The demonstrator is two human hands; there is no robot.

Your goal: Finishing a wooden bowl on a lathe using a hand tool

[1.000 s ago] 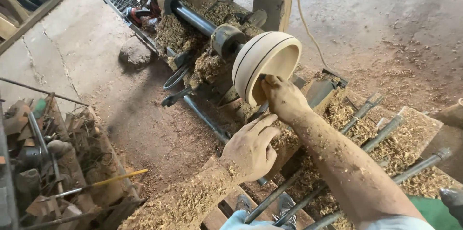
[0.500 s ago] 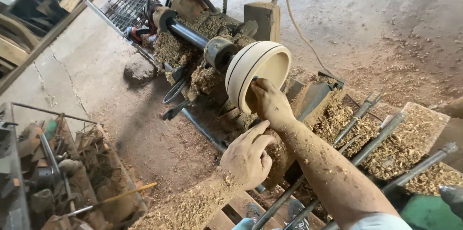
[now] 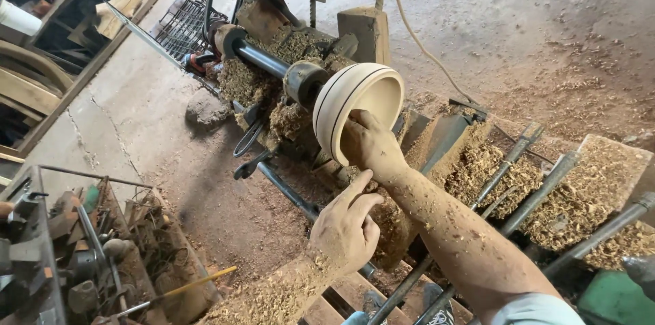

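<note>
A: Head view. Lathe point(image 3: 273, 66) runs along the middle, buried in shavings. Wooden bowl point(image 3: 355, 107) sits on its spindle end, mouth toward the person, two dark grooves round the outside.

B: Hands?

A: Right hand point(image 3: 368, 144) is at the bowl's lower rim, fingers curled into the mouth, touching the wood. Whether it clamps something small against the inside I cannot tell; the fingers hide it. Left hand point(image 3: 344, 229) hangs below, slack, fingers half bent, holding nothing, near the bed bar point(image 3: 286, 192).

B: Risks, biggest first?

A: My judgement only. If the bowl is turning, the fingers inside could be dragged round or pinched at the rim; no blur tells me either way. Next, both forearms are caked in shavings, so the grip could slip. Then, long turning tools point(image 3: 525, 188) lie on the bench just beside the right arm; an elbow could knock one off. Last, the cable point(image 3: 423, 45) trails across the floor near the lathe, a snag hazard.

B: Containers?

A: Largest, crate point(image 3: 41, 243) at lower left, crammed with rusty metal parts and a yellow-handled tool point(image 3: 184, 287) sticking out. Then wire basket point(image 3: 181, 25) behind the lathe, contents unclear. Smallest, the bowl itself: only the fingers inside.
</note>
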